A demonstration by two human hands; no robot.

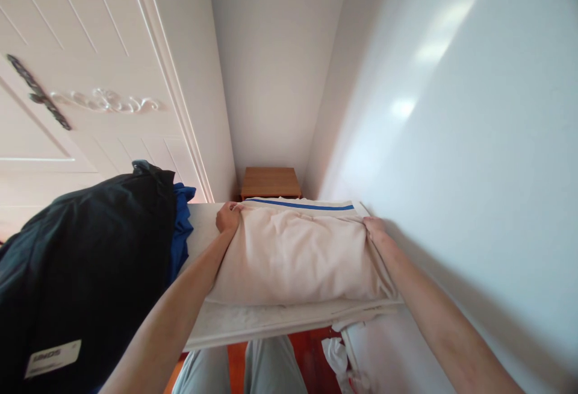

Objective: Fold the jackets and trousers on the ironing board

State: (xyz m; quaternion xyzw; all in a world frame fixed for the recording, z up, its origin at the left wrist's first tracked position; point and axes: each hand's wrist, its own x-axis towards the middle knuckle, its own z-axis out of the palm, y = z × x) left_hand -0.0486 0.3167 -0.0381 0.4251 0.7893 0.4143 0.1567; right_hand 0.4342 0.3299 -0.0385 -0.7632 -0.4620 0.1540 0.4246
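A cream garment (pixel 298 255) with a blue stripe along its far edge lies folded on a narrow pale board (pixel 253 322). My left hand (pixel 228 217) is closed on the garment's far left corner. At the far right corner, my right hand (pixel 374 225) pinches the same garment near the wall. To the left of my left arm is a black garment (pixel 99 255) with a white label, and blue cloth (pixel 181 228) shows from beneath it.
A white wardrobe door (pixel 103 62) with a dark handle stands at the left. The wall (pixel 474 159) rises close on the right. A small wooden cabinet (pixel 271 182) is beyond the board. White cloth (pixel 335 355) hangs low beside my legs.
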